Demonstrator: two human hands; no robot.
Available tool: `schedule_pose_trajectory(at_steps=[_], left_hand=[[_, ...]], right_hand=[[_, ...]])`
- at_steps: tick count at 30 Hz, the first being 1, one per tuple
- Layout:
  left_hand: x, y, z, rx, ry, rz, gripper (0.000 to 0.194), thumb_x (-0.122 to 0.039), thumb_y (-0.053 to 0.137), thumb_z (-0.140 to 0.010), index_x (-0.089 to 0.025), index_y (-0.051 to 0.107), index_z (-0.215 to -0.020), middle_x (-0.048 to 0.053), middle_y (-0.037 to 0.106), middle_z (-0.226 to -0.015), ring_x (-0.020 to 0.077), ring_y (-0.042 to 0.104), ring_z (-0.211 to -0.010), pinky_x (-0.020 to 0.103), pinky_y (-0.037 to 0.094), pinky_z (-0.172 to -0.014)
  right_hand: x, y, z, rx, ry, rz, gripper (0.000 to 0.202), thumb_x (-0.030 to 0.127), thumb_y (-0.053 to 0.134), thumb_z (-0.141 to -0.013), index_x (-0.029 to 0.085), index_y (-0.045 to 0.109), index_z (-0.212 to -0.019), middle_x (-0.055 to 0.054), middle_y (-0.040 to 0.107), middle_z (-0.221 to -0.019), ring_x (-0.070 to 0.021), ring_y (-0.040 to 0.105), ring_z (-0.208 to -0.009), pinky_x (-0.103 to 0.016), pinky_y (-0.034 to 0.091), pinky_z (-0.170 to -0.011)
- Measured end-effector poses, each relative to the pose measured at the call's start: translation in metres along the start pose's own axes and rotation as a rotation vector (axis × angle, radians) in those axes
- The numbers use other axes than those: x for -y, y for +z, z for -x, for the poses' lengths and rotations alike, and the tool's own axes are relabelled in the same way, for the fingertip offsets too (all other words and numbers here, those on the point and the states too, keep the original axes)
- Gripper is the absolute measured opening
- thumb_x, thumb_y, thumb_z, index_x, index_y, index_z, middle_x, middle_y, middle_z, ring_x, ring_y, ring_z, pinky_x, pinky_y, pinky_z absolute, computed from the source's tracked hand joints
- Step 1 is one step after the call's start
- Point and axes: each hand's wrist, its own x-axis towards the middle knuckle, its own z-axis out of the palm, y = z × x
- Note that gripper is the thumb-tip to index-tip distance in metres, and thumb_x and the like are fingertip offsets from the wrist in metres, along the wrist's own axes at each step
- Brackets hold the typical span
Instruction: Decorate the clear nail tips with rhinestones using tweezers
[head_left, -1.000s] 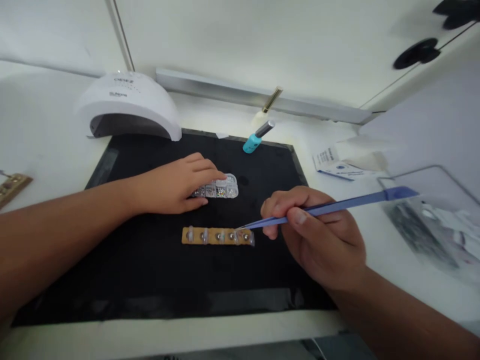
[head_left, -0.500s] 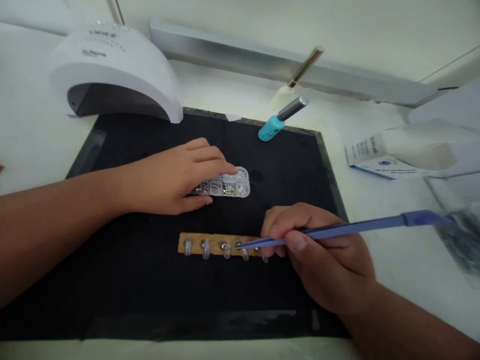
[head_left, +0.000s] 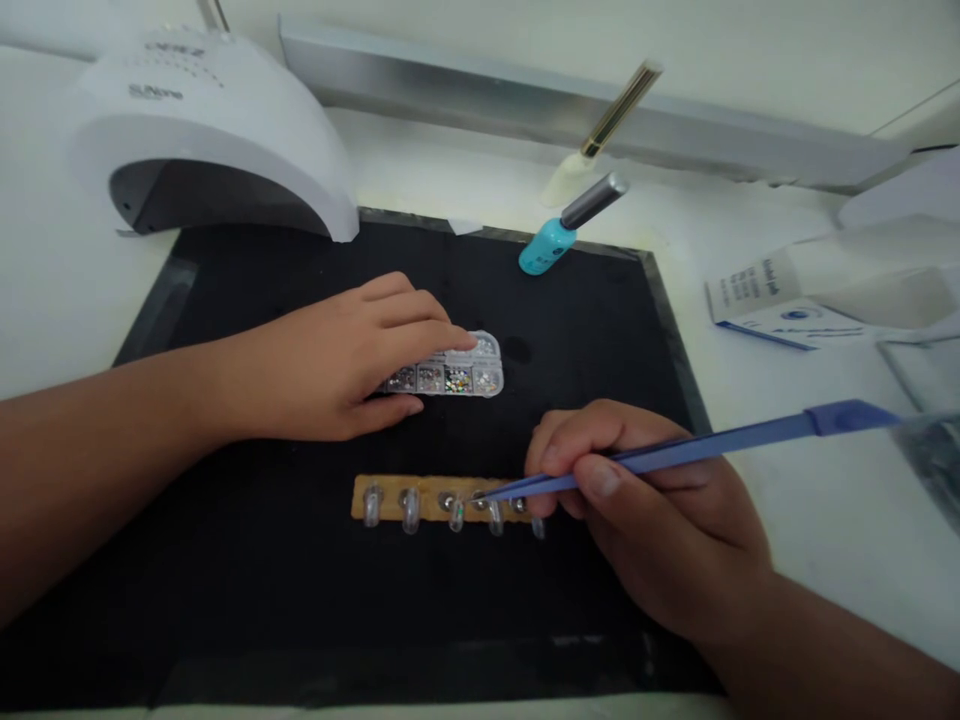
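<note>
My right hand (head_left: 652,510) pinches blue tweezers (head_left: 675,458) between thumb and fingers. Their tip is over the middle of a tan strip (head_left: 430,484), close to a clear false nail (head_left: 457,514) with small shiny specks on it. Several clear nail tips stand in a row along the strip on round metal mounts; my right fingers cover its right end. My left hand (head_left: 367,350) lies across a clear compartment case of rhinestones (head_left: 489,380), thumb along the near side and fingers over the top. Part of the case is hidden under the palm.
Both hands work over a black mat (head_left: 285,560). A white nail lamp (head_left: 225,120) stands at the back left. Behind the mat are a turquoise polish bottle (head_left: 547,247) and a pale bottle with a gold cap (head_left: 622,108). An open white box (head_left: 795,300) lies at the right.
The view has shifted slightly. The tweezers' tip stays near the middle nail tip, and the left hand keeps its place on the rhinestone case.
</note>
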Motion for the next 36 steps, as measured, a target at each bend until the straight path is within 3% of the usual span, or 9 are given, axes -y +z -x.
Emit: schedule_pose_trajectory(at_steps=[36], left_hand=[[-0.0002, -0.0002, 0.0008, 0.002, 0.003, -0.006, 0.048, -0.023, 0.061, -0.089, -0.011, 0.050, -0.134, 0.012, 0.058, -0.121, 0.0252, 0.051, -0.108, 0.038, 0.044, -0.096]], right_hand=[[-0.0055, -0.0058, 0.0024, 0.101, -0.099, 0.064, 0.015, 0.026, 0.052, -0.098, 0.023, 0.067, -0.098, -0.002, 0.060, -0.074, -0.0129, 0.052, -0.063, -0.027, 0.043, -0.055]])
